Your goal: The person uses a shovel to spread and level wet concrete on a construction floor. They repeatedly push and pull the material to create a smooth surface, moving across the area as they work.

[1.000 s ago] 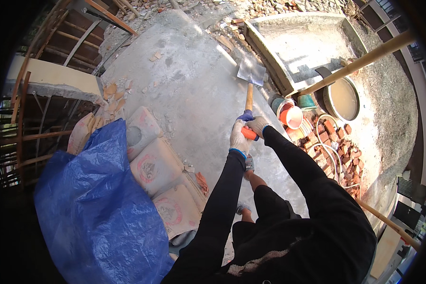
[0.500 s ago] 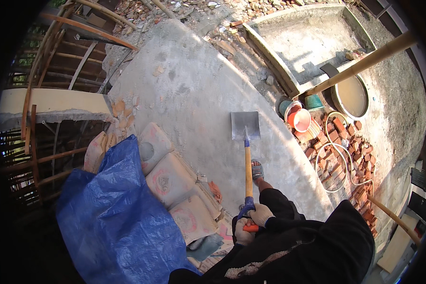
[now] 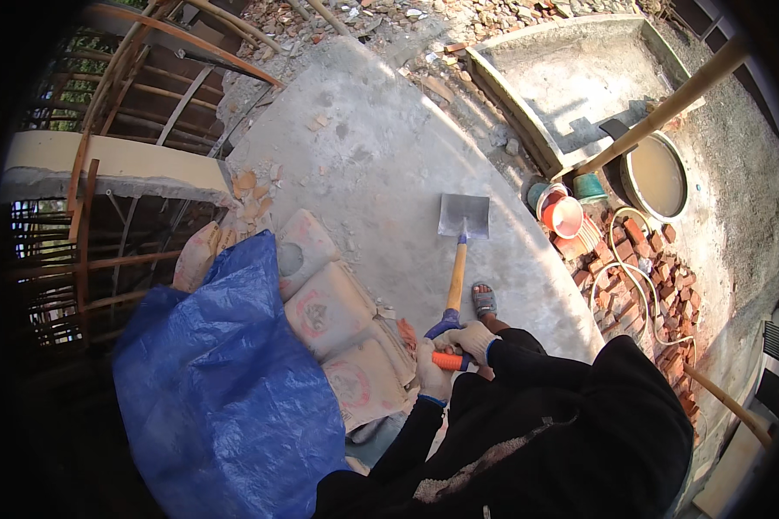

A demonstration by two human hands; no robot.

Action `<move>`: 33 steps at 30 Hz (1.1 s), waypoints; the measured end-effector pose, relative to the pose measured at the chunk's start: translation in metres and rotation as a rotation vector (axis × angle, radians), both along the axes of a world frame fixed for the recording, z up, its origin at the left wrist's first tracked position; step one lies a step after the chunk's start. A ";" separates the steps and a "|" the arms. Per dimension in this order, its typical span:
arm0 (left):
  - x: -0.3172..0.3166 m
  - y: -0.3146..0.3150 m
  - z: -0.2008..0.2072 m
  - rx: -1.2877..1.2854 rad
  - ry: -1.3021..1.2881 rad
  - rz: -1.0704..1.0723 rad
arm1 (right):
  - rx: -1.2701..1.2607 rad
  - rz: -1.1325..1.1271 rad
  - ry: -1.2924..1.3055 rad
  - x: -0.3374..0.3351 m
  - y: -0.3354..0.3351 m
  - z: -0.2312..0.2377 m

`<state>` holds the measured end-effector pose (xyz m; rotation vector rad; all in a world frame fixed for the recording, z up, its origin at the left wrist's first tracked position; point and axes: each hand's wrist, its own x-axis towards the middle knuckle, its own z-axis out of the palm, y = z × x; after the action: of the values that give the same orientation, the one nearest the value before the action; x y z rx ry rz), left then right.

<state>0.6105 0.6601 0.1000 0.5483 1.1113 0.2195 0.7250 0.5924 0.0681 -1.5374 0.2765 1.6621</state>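
A square-bladed shovel [image 3: 456, 275] reaches out ahead of me, with a grey metal blade [image 3: 465, 216], a wooden shaft and a blue D-shaped handle with an orange grip [image 3: 450, 361]. The blade is over the pale concrete slab; whether it touches is hard to tell. Both hands wear off-white knit gloves. My left hand [image 3: 430, 372] is closed at the left end of the orange grip. Around the right side of the handle my right hand [image 3: 473, 341] is closed, its fingers partly hidden. My sandalled foot [image 3: 484, 300] stands just right of the shaft.
Stacked cement sacks [image 3: 327, 307] and a blue tarp [image 3: 225, 372] lie to the left. Right of the slab [image 3: 389, 173] are buckets [image 3: 564, 216], a brick pile [image 3: 666, 298] with a hose, and a round tub [image 3: 655, 177]. A low-walled basin [image 3: 571, 73] and bamboo pole [image 3: 666, 112] stand beyond.
Both hands have moved up and forward with the shovel's handle, and the shaft now leans, its handle end further left than the blade. The whole view has shifted slightly.
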 end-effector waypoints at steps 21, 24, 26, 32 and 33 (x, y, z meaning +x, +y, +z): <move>-0.040 -0.097 -0.118 0.247 -0.124 -0.962 | 0.211 -1.746 -0.285 -0.093 -0.360 -0.045; -0.133 -0.038 -0.176 0.471 0.222 -0.852 | -0.033 -1.797 -0.243 -0.162 -0.401 -0.068; -0.214 0.010 -0.206 0.697 0.644 -1.058 | -0.263 -1.816 -0.262 -0.200 -0.412 -0.096; -0.349 0.110 -0.220 0.439 0.983 -0.781 | -0.325 -1.803 -0.205 -0.182 -0.385 -0.132; -0.350 0.114 -0.213 0.421 1.006 -0.713 | -0.305 -1.806 -0.163 -0.163 -0.382 -0.117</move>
<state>0.2609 0.7746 -0.1128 1.4859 1.7508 -0.5225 0.5624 0.2109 -0.0490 -0.8630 1.3448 0.0398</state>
